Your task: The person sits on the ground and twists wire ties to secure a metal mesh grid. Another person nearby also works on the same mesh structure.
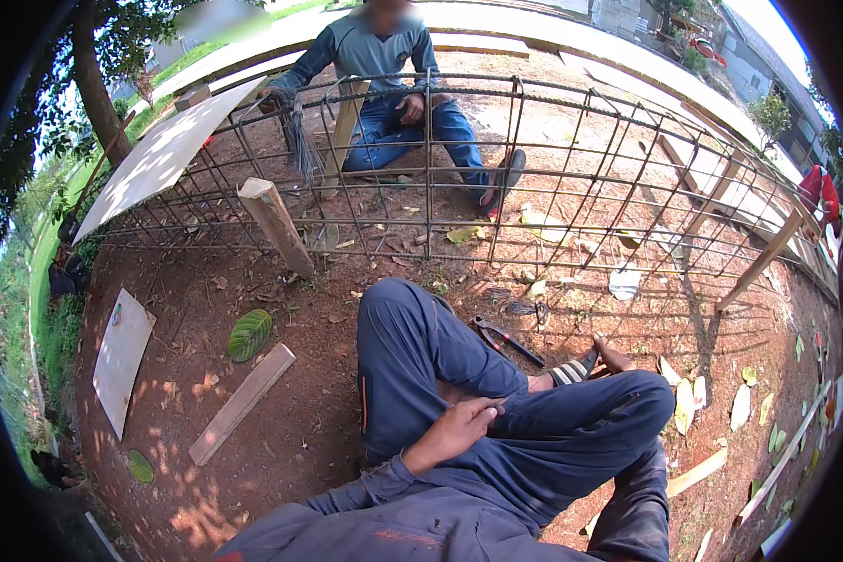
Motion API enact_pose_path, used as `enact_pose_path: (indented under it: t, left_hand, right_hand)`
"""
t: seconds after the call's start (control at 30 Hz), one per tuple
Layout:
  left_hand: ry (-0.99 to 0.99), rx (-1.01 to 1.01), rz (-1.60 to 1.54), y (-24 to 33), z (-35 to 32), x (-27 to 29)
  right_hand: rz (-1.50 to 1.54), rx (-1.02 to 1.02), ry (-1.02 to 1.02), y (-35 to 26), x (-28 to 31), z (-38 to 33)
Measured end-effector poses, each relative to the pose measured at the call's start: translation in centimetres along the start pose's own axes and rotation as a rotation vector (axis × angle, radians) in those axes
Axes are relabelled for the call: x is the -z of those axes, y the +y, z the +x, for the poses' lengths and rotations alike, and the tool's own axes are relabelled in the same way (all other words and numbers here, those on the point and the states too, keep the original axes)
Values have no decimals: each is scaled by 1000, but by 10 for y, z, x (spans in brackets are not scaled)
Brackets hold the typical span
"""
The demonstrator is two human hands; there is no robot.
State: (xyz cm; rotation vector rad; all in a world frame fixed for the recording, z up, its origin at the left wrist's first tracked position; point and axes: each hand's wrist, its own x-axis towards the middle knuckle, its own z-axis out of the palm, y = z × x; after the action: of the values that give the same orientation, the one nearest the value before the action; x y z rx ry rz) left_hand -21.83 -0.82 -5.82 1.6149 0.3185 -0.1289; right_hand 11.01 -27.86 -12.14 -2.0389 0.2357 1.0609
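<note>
The person sits on bare red soil with legs crossed. The left hand (459, 426) rests on the thigh, fingers curled loosely together and holding nothing. The right hand is out of view, so its fingers cannot be told. Pliers (504, 339) lie on the ground just beyond the knee, near the foot (601, 361). A rebar cage (534, 178) stands ahead, with another person (393, 94) seated behind it. A plank (242, 403) and a leaf (250, 334) lie to the left.
</note>
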Motion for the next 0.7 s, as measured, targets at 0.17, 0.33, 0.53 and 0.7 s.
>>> enact_pose_path:
  t: [0.17, 0.33, 0.53, 0.7]
  left_hand:
    - [-139, -26, 87, 10, -18, -20]
    - [-134, -104, 146, 7, -27, -25]
    - [-184, 22, 35, 25, -37, -11]
    - [-82, 138, -95, 22, -37, 11]
  right_hand:
    - [-444, 156, 132, 15, 26, 73]
    - [-279, 409, 237, 10, 46, 82]
    - [-131, 716, 567, 63, 136, 100]
    - [302, 637, 138, 94, 55, 85]
